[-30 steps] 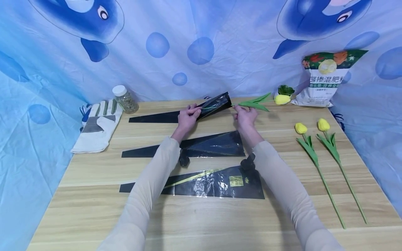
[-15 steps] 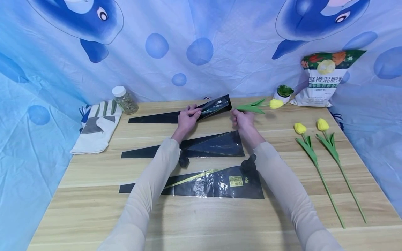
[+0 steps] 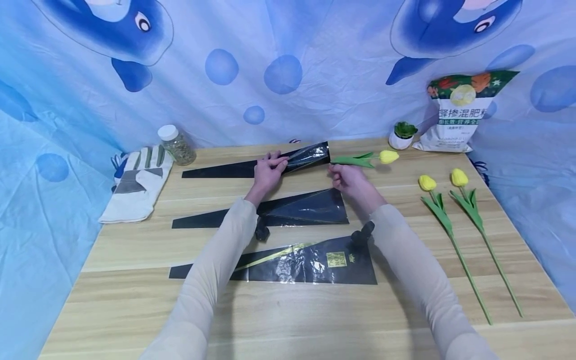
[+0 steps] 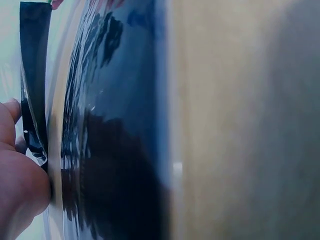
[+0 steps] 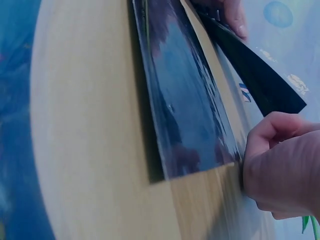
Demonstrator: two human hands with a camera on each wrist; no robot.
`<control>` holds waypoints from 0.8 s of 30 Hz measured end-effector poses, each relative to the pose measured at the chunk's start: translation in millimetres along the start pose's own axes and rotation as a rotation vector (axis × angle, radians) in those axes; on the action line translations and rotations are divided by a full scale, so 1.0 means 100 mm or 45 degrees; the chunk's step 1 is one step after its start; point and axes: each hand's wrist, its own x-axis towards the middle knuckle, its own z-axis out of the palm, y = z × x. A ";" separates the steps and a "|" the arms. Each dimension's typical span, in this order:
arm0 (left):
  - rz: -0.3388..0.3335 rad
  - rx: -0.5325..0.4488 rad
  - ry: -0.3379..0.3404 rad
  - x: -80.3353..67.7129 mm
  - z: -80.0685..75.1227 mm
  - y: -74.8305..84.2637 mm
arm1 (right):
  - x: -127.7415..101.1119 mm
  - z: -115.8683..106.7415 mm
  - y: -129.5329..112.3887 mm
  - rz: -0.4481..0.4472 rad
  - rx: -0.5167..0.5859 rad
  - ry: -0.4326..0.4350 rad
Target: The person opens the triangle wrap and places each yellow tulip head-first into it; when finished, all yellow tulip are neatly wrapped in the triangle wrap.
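Note:
My left hand [image 3: 267, 172] grips a black flower sleeve [image 3: 310, 155] at the back of the table, thumb on top. A yellow artificial tulip [image 3: 388, 157] lies with its stem inside that sleeve, leaves and bloom sticking out of the wide mouth. At the mouth, my right hand [image 3: 350, 179] pinches the tulip low by its leaf base; the exact contact is hidden behind curled fingers. In the right wrist view this hand [image 5: 280, 160] is right beside the sleeve's end. Two more sleeves lie flat: a middle one [image 3: 306, 207] and a front one with gold print [image 3: 306, 265].
Two yellow tulips [image 3: 443, 217] [image 3: 472, 212] lie on the right of the wooden table [image 3: 279, 320]. At the back right are a small potted succulent [image 3: 401, 136] and a fertilizer bag [image 3: 461, 117]. A lidded jar [image 3: 177, 145] and white-grey gloves [image 3: 137, 190] sit at the left.
The tulip has slid left, deeper into the sleeve, and its bloom has moved away from the potted succulent. My right hand and the sleeve's mouth have come slightly toward me. The left hand stays put.

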 end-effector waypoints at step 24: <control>0.095 0.162 -0.017 0.00 0.04 0.01 | -0.32 -0.37 -0.15 -0.106 -0.576 -0.138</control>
